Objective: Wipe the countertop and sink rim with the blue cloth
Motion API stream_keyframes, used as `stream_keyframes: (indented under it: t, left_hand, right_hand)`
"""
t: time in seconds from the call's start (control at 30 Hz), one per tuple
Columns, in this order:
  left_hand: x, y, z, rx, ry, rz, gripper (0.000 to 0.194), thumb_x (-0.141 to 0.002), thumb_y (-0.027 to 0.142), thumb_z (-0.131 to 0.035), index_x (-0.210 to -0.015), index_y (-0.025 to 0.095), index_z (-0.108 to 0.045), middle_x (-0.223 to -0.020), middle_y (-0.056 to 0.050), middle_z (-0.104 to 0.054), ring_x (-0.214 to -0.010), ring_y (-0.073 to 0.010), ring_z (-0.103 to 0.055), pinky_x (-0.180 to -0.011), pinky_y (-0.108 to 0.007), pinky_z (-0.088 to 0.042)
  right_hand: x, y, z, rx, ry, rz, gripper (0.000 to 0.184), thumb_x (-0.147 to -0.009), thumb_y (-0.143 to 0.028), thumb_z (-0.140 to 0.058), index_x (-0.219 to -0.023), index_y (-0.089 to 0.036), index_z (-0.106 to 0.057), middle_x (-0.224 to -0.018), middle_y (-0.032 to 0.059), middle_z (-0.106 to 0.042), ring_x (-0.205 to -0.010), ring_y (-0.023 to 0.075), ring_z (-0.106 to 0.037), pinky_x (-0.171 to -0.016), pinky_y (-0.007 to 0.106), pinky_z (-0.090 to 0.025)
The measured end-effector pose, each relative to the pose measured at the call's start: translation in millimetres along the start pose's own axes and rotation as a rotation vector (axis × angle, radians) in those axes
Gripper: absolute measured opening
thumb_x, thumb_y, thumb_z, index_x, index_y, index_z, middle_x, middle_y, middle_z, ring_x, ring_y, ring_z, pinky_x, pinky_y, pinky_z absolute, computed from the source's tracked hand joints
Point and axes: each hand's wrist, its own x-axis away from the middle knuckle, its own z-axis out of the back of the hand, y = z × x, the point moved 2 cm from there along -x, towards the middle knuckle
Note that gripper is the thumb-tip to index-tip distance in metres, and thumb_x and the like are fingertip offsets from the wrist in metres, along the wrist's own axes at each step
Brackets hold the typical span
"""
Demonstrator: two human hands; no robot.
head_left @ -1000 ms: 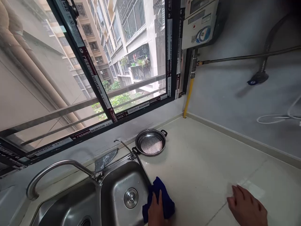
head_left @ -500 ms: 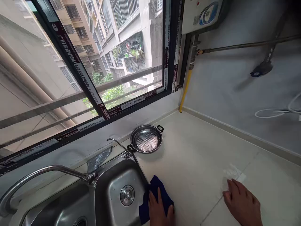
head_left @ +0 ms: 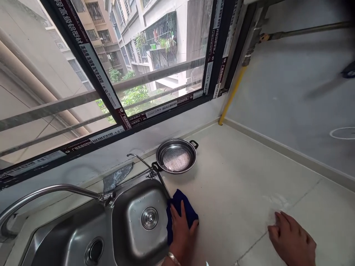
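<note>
A dark blue cloth [head_left: 186,211] lies over the right rim of the sink and onto the pale countertop. My left hand [head_left: 180,226] presses on it, fingers stretched forward and thumb out to the right, with a bracelet at the wrist. Over the counter at the lower right is my right hand [head_left: 291,236], loosely curled, with its thumb a little apart from the index finger. I make out nothing held in it. A faint whitish patch [head_left: 278,202] shows on the counter just beyond its fingertips.
A steel two-basin sink [head_left: 113,231] has a large curved faucet [head_left: 63,187] and a small thin tap [head_left: 141,159]. Behind stands a round two-handled steel pan [head_left: 176,170] with a perforated bottom. A grey cloth [head_left: 118,178] lies behind the sink. A yellow pipe [head_left: 233,94] rises in the corner.
My view has tilted down and shifted, so most things sit differently in the picture. My left hand and the blue cloth have slid slightly forward along the sink edge. My right hand looks much the same.
</note>
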Motion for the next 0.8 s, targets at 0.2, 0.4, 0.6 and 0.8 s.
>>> stream_keyframes:
  t: [0.2, 0.4, 0.6, 0.8]
  left_hand:
    - [-30.9, 3.3, 23.5, 0.000, 0.004, 0.003, 0.090, -0.085, 0.047, -0.058, -0.157, 0.023, -0.009, -0.166, -0.024, 0.003, -0.153, -0.0391, -0.014, -0.118, -0.044, -0.032]
    - [-69.6, 14.5, 53.1, -0.104, 0.074, 0.061, 0.093, -0.087, 0.054, -0.055, -0.157, 0.019, -0.005, -0.159, -0.033, -0.021, -0.141, -0.0415, -0.041, -0.106, -0.045, -0.043]
    - [-108.5, 21.1, 69.0, -0.116, 0.177, 0.164, 0.095, -0.088, 0.058, -0.048, -0.156, 0.011, -0.002, -0.145, -0.036, -0.041, -0.118, -0.0415, -0.062, -0.094, -0.048, -0.050]
    - [-140.4, 19.1, 78.6, -0.108, 0.229, 0.262, 0.100, -0.086, 0.062, -0.047, -0.155, 0.008, 0.000, -0.142, -0.038, -0.043, -0.112, -0.0410, -0.065, -0.091, -0.047, -0.051]
  right_hand:
    - [-1.4, -3.1, 6.3, -0.014, -0.007, -0.015, 0.055, -0.091, -0.041, -0.027, -0.129, -0.011, -0.053, -0.141, 0.0164, -0.050, -0.120, 0.0402, -0.050, -0.102, 0.057, -0.038]
    - [-0.9, -0.3, 4.2, -0.020, -0.043, -0.036, 0.055, -0.092, -0.043, -0.029, -0.130, -0.013, -0.053, -0.141, 0.0164, -0.051, -0.120, 0.0403, -0.051, -0.102, 0.058, -0.039]
    - [-0.9, -2.3, 8.0, -0.027, -0.048, -0.062, 0.056, -0.093, -0.047, -0.028, -0.131, -0.015, -0.052, -0.142, 0.0151, -0.051, -0.119, 0.0404, -0.053, -0.102, 0.060, -0.040]
    - [-1.3, -1.2, 8.0, -0.008, -0.066, -0.060, 0.056, -0.093, -0.047, -0.029, -0.132, -0.015, -0.052, -0.144, 0.0149, -0.050, -0.120, 0.0415, -0.053, -0.102, 0.060, -0.041]
